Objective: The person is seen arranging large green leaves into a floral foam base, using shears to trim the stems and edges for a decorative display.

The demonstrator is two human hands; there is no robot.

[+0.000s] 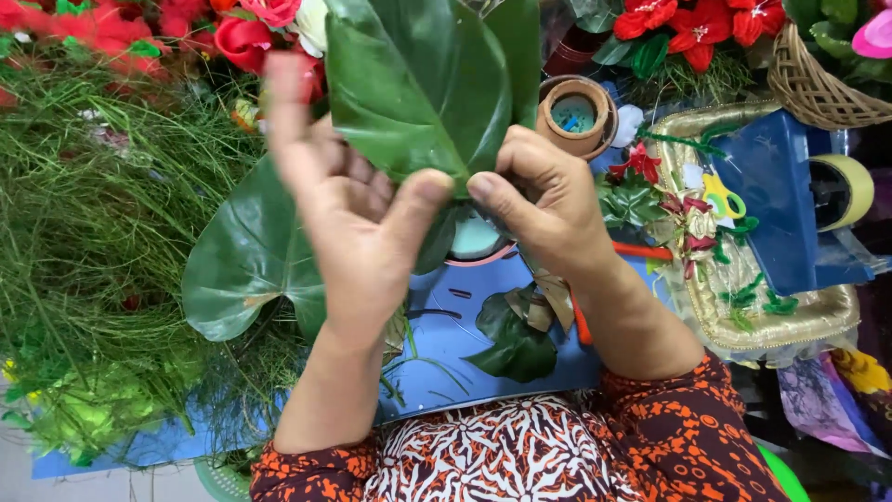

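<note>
My left hand point(348, 232) and my right hand point(539, 200) are raised in front of me, both pinching the base of a large glossy green leaf point(418, 79) that stands upright between them. The thumbs meet at the leaf's lower edge. A second broad green leaf point(246, 260) hangs behind my left hand, overlapping the first. Whether my left hand grips it too is hidden. Below the hands, a smaller dark leaf with dried brown edges point(516, 339) lies on a blue board point(465, 363) across my lap.
A heap of thin green grass-like stems point(93, 232) fills the left. Red artificial flowers point(697, 28) line the top. A brown clay pot point(576, 112), a gold tray point(799, 321) of ribbon scraps, a blue tape dispenser point(790, 204) and a wicker basket point(818, 88) stand at right.
</note>
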